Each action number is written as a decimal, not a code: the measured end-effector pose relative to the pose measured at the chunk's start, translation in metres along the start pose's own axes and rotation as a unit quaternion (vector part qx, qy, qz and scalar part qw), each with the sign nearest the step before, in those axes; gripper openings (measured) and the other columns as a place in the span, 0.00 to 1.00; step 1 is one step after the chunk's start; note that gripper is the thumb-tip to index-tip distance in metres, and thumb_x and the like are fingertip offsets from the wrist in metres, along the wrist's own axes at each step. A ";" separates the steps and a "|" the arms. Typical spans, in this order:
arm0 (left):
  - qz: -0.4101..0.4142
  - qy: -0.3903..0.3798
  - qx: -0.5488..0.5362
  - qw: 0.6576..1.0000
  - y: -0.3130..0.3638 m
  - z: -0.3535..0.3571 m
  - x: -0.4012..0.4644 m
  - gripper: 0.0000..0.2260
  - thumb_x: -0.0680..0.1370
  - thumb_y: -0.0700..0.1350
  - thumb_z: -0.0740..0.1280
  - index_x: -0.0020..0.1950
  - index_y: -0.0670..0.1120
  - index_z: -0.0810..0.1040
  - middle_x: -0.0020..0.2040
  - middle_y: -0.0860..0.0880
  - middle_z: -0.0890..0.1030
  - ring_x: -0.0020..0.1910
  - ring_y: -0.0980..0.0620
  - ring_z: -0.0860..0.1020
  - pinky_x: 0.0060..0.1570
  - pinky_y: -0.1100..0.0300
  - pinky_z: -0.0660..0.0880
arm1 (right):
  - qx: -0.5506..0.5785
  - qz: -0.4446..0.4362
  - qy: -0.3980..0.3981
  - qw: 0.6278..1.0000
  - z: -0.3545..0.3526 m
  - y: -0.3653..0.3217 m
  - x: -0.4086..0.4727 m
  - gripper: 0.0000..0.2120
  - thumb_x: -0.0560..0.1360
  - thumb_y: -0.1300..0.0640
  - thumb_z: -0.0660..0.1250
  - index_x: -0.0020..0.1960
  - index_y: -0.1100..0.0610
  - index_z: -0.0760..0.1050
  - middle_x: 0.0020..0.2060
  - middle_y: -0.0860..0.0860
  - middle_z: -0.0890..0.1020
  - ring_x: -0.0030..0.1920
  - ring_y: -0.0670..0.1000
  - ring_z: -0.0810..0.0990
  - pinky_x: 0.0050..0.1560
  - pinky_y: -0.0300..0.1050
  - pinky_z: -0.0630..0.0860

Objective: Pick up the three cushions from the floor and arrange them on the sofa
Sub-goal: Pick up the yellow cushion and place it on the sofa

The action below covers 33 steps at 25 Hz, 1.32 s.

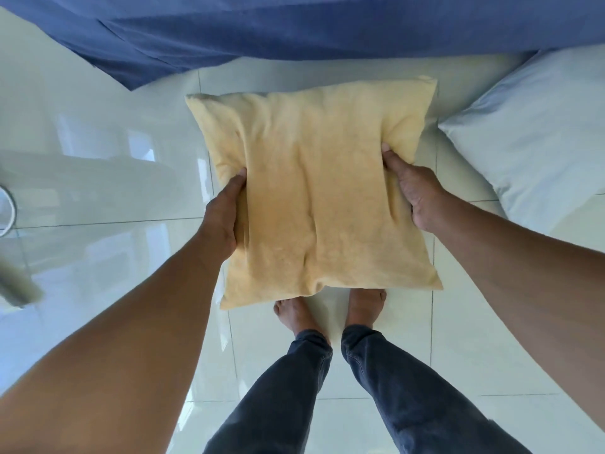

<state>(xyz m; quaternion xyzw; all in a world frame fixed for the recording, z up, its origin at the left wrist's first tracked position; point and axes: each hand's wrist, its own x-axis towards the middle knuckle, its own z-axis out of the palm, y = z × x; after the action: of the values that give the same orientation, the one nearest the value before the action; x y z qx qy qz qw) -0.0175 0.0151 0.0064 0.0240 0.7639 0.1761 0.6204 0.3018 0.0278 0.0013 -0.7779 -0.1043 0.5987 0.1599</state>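
Note:
A square yellow cushion (314, 191) is held flat above the floor, in front of my bare feet. My left hand (224, 213) grips its left edge and my right hand (414, 191) grips its right edge, thumbs on top. A pale blue cushion (537, 132) lies on the floor to the right, partly cut off by the frame edge. The sofa, draped in a blue cloth (294, 31), runs across the top of the view.
Glossy white floor tiles (98, 178) spread all around. My legs in dark jeans (327, 388) stand below the cushion. A blurred pale object (18, 286) and a white ring shape (8, 211) sit at the left edge.

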 end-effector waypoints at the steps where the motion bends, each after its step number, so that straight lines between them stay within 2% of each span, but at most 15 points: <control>1: -0.004 0.012 -0.002 1.000 -0.001 0.002 -0.031 0.31 0.63 0.69 0.77 0.60 0.54 0.86 0.53 0.51 0.90 0.55 0.47 0.86 0.51 0.48 0.82 | 0.002 0.000 0.001 1.000 -0.006 -0.006 -0.018 0.46 0.58 0.25 0.77 0.66 0.54 0.81 0.55 0.50 0.87 0.55 0.53 0.85 0.62 0.50 0.78; 3: 0.014 0.000 0.010 1.000 0.006 -0.011 -0.062 0.31 0.60 0.70 0.78 0.56 0.55 0.86 0.47 0.54 0.91 0.53 0.48 0.86 0.48 0.49 0.81 | 0.004 -0.005 0.000 1.000 -0.018 -0.017 -0.053 0.49 0.55 0.23 0.76 0.66 0.54 0.81 0.54 0.49 0.87 0.54 0.52 0.85 0.56 0.48 0.78; 5: 0.023 -0.015 0.001 1.000 0.016 -0.020 -0.106 0.29 0.61 0.71 0.78 0.54 0.54 0.86 0.43 0.56 0.90 0.53 0.49 0.85 0.46 0.50 0.80 | 0.010 -0.016 -0.004 1.000 -0.032 -0.029 -0.094 0.48 0.54 0.23 0.76 0.64 0.53 0.82 0.54 0.49 0.88 0.54 0.53 0.85 0.56 0.49 0.79; 8: 0.031 -0.026 0.009 0.999 0.031 -0.033 -0.178 0.31 0.63 0.71 0.77 0.58 0.53 0.86 0.47 0.55 0.91 0.53 0.49 0.86 0.47 0.51 0.80 | 0.016 -0.035 0.001 0.999 -0.055 -0.049 -0.165 0.42 0.57 0.23 0.76 0.60 0.51 0.84 0.53 0.48 0.88 0.55 0.54 0.85 0.63 0.52 0.78; 11: 0.061 -0.032 0.023 0.997 0.045 -0.043 -0.244 0.33 0.63 0.72 0.78 0.59 0.52 0.87 0.50 0.53 0.91 0.54 0.49 0.87 0.49 0.51 0.81 | 0.026 -0.056 -0.002 0.998 -0.076 -0.068 -0.231 0.34 0.62 0.26 0.76 0.55 0.50 0.85 0.50 0.48 0.89 0.54 0.53 0.86 0.61 0.52 0.79; 15: 0.091 -0.040 0.027 0.995 0.071 -0.061 -0.336 0.34 0.62 0.72 0.78 0.60 0.52 0.86 0.51 0.53 0.90 0.55 0.48 0.86 0.50 0.51 0.80 | 0.051 -0.084 -0.008 0.995 -0.105 -0.100 -0.323 0.33 0.65 0.28 0.76 0.59 0.50 0.84 0.53 0.48 0.89 0.54 0.53 0.86 0.54 0.49 0.80; 17: 0.103 -0.043 0.020 0.994 0.082 -0.065 -0.369 0.33 0.63 0.71 0.78 0.61 0.53 0.86 0.51 0.54 0.90 0.56 0.49 0.86 0.48 0.52 0.80 | 0.058 -0.091 -0.011 0.994 -0.113 -0.115 -0.354 0.34 0.63 0.26 0.76 0.58 0.50 0.84 0.52 0.48 0.89 0.54 0.52 0.86 0.55 0.50 0.80; 20: 0.136 -0.041 0.014 0.990 0.099 -0.069 -0.410 0.33 0.63 0.71 0.77 0.61 0.53 0.86 0.52 0.55 0.90 0.56 0.50 0.86 0.49 0.53 0.79 | 0.068 -0.121 -0.016 0.990 -0.124 -0.135 -0.390 0.36 0.61 0.25 0.77 0.57 0.50 0.84 0.51 0.47 0.89 0.55 0.52 0.86 0.57 0.50 0.80; 23: 0.169 -0.040 0.001 0.985 0.115 -0.067 -0.445 0.34 0.63 0.71 0.77 0.62 0.52 0.85 0.54 0.54 0.90 0.57 0.50 0.85 0.52 0.52 0.79 | 0.081 -0.152 -0.016 0.985 -0.138 -0.160 -0.420 0.37 0.60 0.26 0.78 0.60 0.51 0.83 0.54 0.48 0.88 0.56 0.54 0.86 0.65 0.55 0.79; 28: 0.219 -0.041 -0.022 0.975 0.148 -0.052 -0.489 0.30 0.70 0.68 0.75 0.66 0.52 0.83 0.58 0.53 0.88 0.58 0.50 0.83 0.50 0.53 0.78 | 0.085 -0.199 -0.031 0.976 -0.161 -0.207 -0.451 0.31 0.63 0.29 0.78 0.56 0.49 0.82 0.57 0.48 0.87 0.58 0.53 0.85 0.66 0.55 0.78; 30: 0.239 -0.041 -0.028 0.970 0.161 -0.045 -0.501 0.26 0.72 0.66 0.75 0.64 0.53 0.83 0.58 0.54 0.87 0.57 0.51 0.83 0.46 0.56 0.77 | 0.089 -0.218 -0.031 0.971 -0.171 -0.224 -0.460 0.33 0.63 0.29 0.78 0.58 0.50 0.82 0.55 0.48 0.87 0.57 0.53 0.85 0.64 0.54 0.79; 33: 0.261 -0.039 -0.031 0.964 0.181 -0.039 -0.516 0.21 0.71 0.67 0.75 0.56 0.56 0.83 0.53 0.57 0.87 0.54 0.53 0.83 0.43 0.57 0.76 | 0.101 -0.249 -0.033 0.963 -0.179 -0.245 -0.472 0.38 0.63 0.29 0.78 0.64 0.53 0.81 0.57 0.48 0.87 0.58 0.53 0.85 0.68 0.56 0.78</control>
<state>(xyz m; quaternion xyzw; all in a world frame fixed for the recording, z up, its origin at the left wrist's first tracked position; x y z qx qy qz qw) 0.0302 0.0438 0.5517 0.2105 0.7003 0.3545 0.5828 0.3582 0.0656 0.5583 -0.6871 -0.2389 0.5725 0.3783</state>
